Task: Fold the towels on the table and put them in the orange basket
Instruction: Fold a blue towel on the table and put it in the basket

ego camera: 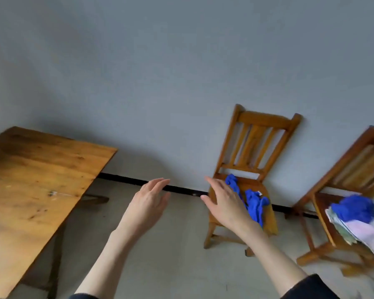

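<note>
Hands: both are raised in front of the person, in the air, holding nothing.
Left hand (148,199): fingers straight and close together, reaching forward over the floor between the table and the nearer chair; it touches nothing.
Right hand (224,200): fingers extended and slightly spread, thumb held out to the side; it overlaps the left part of the nearer chair's seat in this view, just beside the blue towel. Whether the fingers touch the cloth or the seat cannot be told.
Sleeves: dark cuffs (309,287) show at the bottom edge, pushed up so both forearms are bare.
Blue towel (254,200): lies crumpled and unfolded on the seat of the nearer chair, with a small white tag showing near its upper edge.
Nearer chair (257,134): wooden, slatted back against the wall, standing right of centre.
Second chair (354,160): wooden, at the right edge of the view, also against the wall.
Towel pile (358,221): on the second chair's seat, a bunched blue cloth sits on top of pale pink and light patterned cloths that hang over the seat's front edge.
Table (35,182): wooden top at the left, scuffed and stained, well apart from both hands.
Wall (181,72): plain grey-blue, with a dark strip (125,179) running along its base.
Floor (181,255): pale, beneath the arms.
</note>
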Available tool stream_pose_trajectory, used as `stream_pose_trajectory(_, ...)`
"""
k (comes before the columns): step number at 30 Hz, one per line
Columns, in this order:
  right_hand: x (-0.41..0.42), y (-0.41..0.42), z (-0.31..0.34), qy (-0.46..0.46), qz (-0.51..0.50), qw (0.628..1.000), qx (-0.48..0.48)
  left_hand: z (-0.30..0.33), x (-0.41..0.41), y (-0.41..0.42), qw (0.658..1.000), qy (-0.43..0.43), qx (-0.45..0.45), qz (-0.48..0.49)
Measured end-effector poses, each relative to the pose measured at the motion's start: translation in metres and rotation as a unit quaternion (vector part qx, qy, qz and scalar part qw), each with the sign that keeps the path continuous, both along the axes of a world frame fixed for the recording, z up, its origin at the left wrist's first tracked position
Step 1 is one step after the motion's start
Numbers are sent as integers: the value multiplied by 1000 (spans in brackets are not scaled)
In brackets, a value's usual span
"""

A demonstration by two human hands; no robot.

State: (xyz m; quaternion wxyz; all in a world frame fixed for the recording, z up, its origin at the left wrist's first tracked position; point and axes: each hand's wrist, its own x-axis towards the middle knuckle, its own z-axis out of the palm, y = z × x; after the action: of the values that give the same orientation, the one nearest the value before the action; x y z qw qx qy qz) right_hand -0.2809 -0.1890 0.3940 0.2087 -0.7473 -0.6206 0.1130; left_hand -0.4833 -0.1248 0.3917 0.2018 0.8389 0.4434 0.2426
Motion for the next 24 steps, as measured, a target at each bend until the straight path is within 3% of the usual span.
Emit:
stream_pose_trajectory(8,128,-71,-23,26,-148,988,-18,-26,147,-9,987,35,-37,-152)
stream_pose_trajectory(13,199,-69,-48,41,-183,982,-39,-62,222,9,975,60,-62,-203)
stream_pose_trajectory(17,262,-44,-88,55,-201,974,-88,-109,287,37,965,75,-145,-205)
stream_pose_trajectory(24,344,-8,-180,104,-204,951,-207,-206,379,64,910,222,-270,-222)
